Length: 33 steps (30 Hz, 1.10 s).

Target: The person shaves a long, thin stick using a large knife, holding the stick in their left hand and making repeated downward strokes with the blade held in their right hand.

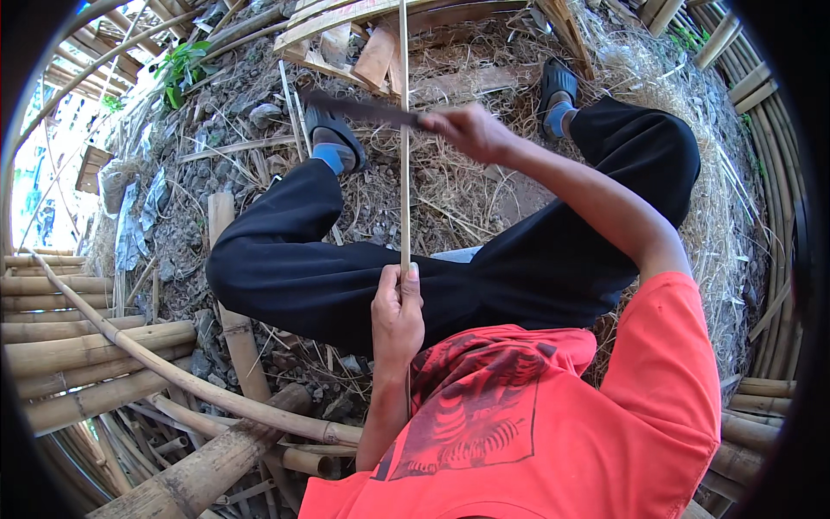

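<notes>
My left hand (399,313) is closed around a long, thin, pale bamboo strip (405,190), thumb laid along it, just above my lap. From there the strip runs straight away from me past the top edge of the view. My right hand (471,132) grips the handle of a dark, long-bladed machete (359,110). Its blade points left and crosses the strip between my feet; whether it touches the strip I cannot tell. Most of the handle is hidden in my fist.
Wooden boards and blocks (373,57) lie at the far side. Fibre shavings (467,195) cover the ground between my legs. Bamboo poles (104,346) are stacked at the left, with a curved pole (233,400) reaching toward my left forearm. A bamboo wall (775,173) stands at right.
</notes>
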Tool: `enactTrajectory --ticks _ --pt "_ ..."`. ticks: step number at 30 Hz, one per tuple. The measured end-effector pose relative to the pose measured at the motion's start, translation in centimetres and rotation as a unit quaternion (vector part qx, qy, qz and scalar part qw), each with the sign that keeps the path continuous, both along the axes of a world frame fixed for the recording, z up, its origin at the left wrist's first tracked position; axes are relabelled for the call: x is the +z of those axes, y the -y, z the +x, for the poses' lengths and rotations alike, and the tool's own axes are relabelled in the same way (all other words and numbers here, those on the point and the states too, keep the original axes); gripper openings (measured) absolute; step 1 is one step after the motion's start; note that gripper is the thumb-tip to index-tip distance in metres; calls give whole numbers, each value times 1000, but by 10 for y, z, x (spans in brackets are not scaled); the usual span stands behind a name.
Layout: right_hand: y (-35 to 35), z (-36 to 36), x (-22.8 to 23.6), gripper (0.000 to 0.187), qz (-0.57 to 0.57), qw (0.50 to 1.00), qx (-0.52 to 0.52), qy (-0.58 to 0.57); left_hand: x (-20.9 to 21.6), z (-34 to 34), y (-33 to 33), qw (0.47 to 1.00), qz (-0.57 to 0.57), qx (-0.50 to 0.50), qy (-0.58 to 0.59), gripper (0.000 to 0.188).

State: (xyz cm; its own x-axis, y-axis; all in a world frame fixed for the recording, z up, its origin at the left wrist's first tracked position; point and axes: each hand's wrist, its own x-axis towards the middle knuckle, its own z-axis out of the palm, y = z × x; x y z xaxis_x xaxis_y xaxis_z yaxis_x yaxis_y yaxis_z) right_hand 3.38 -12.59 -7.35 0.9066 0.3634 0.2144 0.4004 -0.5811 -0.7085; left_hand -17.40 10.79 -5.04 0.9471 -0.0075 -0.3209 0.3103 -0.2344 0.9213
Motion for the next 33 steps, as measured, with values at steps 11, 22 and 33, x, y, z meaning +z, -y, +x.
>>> enactTrajectory --ticks 11,22,33 --pt "7 7 14 27 -62 954 -7 294 -6 -5 2 999 -35 -15 35 23" --pt "48 43 33 15 -240 943 -232 -6 0 -3 1 994 -100 41 -21 32" --pt "-1 -36 54 14 -304 939 138 89 -1 -2 6 982 -176 58 -26 25"
